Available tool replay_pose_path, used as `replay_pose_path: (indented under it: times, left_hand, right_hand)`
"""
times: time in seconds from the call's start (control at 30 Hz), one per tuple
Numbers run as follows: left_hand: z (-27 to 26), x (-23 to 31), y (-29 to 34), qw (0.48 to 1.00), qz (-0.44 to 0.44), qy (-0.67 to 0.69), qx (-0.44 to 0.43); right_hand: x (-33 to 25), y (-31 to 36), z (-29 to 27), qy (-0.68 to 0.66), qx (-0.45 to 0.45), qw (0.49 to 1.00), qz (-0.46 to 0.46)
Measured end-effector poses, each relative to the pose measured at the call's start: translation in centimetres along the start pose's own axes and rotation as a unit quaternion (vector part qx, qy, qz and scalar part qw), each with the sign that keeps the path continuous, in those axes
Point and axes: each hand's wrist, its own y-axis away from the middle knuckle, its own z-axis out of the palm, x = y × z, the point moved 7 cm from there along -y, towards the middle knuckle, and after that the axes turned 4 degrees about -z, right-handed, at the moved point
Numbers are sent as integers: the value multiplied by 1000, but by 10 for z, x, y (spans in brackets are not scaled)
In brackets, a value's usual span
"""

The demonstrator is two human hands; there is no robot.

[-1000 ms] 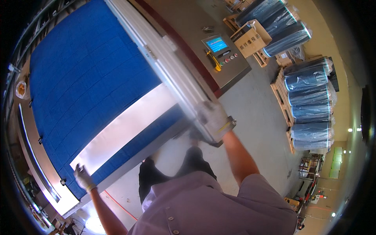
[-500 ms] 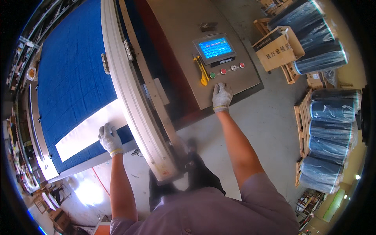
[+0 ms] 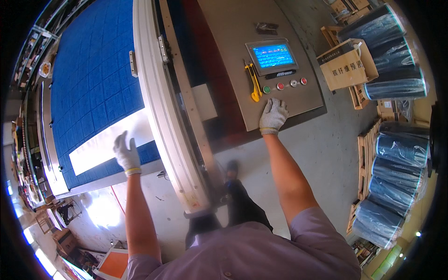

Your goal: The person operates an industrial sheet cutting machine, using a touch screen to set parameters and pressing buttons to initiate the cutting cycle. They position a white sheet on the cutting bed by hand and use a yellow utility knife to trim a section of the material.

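My left hand [image 3: 126, 153], in a pale knit glove, is over the near edge of a white sheet [image 3: 100, 145], its fingers apart and slightly blurred. I cannot tell whether it touches the sheet. The sheet lies on the blue, creased surface [image 3: 95, 74] of a machine bed, its right end by a long white beam [image 3: 165, 121]. A pale flat piece [image 3: 204, 102] shows beyond the beam. My right hand [image 3: 274, 115], gloved too, rests on the near edge of the brown control panel [image 3: 228, 28], fingers loosely bent, just below the green button [image 3: 266, 89].
A lit touchscreen [image 3: 272, 56], a yellow cutter [image 3: 255, 86], a black marker [image 3: 281, 74] and red buttons [image 3: 280, 86] are on the panel. Plastic-wrapped dark rolls [image 3: 401, 147] stand on wooden pallets at the right, with a cardboard box [image 3: 345, 65]. The white beam crosses between my hands.
My left hand has lifted its fingers from the sheet and spread them. More of the pale piece shows beyond the beam. My right hand stays at the panel edge; the whole view has shifted.
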Motion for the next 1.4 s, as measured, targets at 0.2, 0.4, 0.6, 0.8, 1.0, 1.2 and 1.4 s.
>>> replay_pose_path:
  times: [0.2, 0.4, 0.6, 0.8, 1.0, 1.2, 1.4]
  left_hand:
    - [2, -20, 0, 995, 13, -102, -16]
    - [3, -24, 3, 993, 14, -115, -7]
    - [4, -27, 4, 994, 7, -107, 4]
    - [-1, -19, 4, 993, 17, -115, 9]
    - [3, -25, 8, 996, 35, -83, 6]
    - [5, -10, 22, 997, 18, -76, 8]
    - [4, -13, 23, 997, 9, -80, -2]
  right_hand:
    - [-75, 35, -9, -137, -53, 986, -78]
    - [-150, 57, 7, -440, -301, 791, 300]
    - [-154, 71, 36, -625, -241, 552, 497]
    - [-165, 25, 17, -488, -374, 728, 303]
    - [-157, 13, 52, -245, -425, 869, 57]
    - [-154, 18, 72, -118, -437, 891, 25]
    - [-156, 20, 67, -122, -391, 912, 28]
